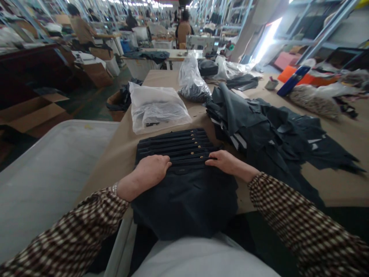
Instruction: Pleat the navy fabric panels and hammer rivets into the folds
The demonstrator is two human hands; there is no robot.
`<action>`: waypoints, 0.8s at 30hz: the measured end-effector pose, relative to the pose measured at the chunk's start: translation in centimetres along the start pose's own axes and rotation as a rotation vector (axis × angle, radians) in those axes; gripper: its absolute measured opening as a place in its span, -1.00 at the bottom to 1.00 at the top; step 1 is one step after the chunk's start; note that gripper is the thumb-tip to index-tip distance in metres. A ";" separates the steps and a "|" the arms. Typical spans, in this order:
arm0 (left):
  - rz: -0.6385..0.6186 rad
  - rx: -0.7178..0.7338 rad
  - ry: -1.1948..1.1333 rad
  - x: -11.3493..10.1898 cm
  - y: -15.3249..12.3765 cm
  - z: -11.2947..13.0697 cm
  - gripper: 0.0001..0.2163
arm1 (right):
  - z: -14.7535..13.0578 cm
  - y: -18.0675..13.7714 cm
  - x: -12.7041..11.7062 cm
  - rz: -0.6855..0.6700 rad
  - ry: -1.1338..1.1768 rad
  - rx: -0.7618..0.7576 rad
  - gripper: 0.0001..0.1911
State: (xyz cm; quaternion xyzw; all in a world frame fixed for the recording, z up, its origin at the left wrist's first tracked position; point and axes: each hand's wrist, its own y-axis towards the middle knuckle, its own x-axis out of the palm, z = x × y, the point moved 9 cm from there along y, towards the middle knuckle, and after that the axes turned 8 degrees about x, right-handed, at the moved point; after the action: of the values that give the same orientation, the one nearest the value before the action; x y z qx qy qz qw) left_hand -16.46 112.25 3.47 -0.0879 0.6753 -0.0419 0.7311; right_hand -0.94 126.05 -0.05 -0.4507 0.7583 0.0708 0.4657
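A stack of dark garment pieces (175, 148) lies fanned on the brown table (340, 192), each edge showing a small gold button. The nearest piece (184, 200) hangs over the table's front edge toward me. My left hand (151, 171) rests on its top edge with the fingers curled down onto the cloth. My right hand (226, 161) lies flatter on the same edge, fingers pointing left and pressing beside a button. Both sleeves are brown and white check.
A heap of dark cloth (268, 134) spreads to the right. Clear plastic bags (157, 105) lie behind the stack. A grey plastic bin (54, 181) stands at my left. A sewing machine (201, 42) and other people sit at far tables.
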 end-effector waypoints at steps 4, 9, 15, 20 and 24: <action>-0.057 -0.006 0.040 1.3 0.8 -0.6 -0.73 | -0.3 0.7 0.4 0.028 -0.133 -0.046 -0.68; -0.052 0.076 0.143 0.9 0.5 0.7 -0.75 | -1.2 0.5 1.2 -0.007 -0.371 -0.205 -0.75; 0.189 0.145 0.290 -0.7 0.9 5.9 -0.70 | -1.1 0.6 0.9 0.092 -0.482 -0.050 -0.65; 0.201 0.380 0.122 3.5 1.4 9.7 -0.61 | -2.1 -1.3 -1.9 0.222 -0.260 0.012 -0.73; 0.425 0.343 -0.058 4.4 0.7 8.1 -0.56 | -10.2 -7.9 -4.7 0.125 0.262 -0.443 -0.70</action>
State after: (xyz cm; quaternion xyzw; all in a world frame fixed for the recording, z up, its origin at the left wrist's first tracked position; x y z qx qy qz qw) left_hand -8.04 112.75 -0.39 0.1796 0.6405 0.0013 0.7466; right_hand -0.81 118.95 11.74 -0.4994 0.8044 0.2046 0.2483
